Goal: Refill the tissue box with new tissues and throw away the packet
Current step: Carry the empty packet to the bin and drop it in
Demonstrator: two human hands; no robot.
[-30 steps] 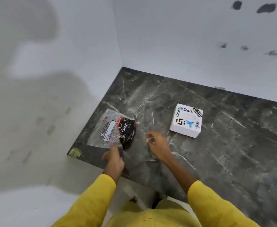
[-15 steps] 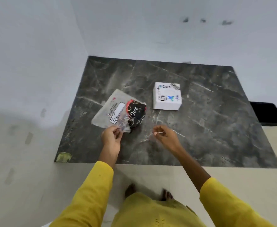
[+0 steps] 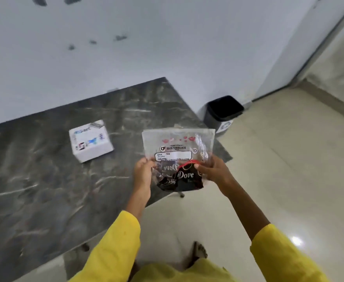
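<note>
A person in yellow sleeves holds a clear plastic packet [image 3: 178, 147] in the air past the corner of a dark marble worktop [image 3: 45, 190]. The left hand [image 3: 143, 174] pinches its left edge and the right hand [image 3: 212, 170] grips its right edge, both closed on the film. The packet is thin, glossy and crinkled, printed "BIG TISSUES", with a black-and-red "Dove" wrapper [image 3: 182, 178] bunched in its lower part; whether any tissues remain inside cannot be told. It looks nearly weightless, limp and slippery, so a pinch on the edges or a crumpling fist would likely hold it better than flat palms. The white, square-cornered cardboard tissue box [image 3: 90, 141] sits on the worktop, well apart to the left, its printed top up. A black, straight-sided bin [image 3: 223, 112] stands on the pale polished floor by the wall, beyond the worktop's corner. Judging by this, the packet is headed for the bin.
</note>
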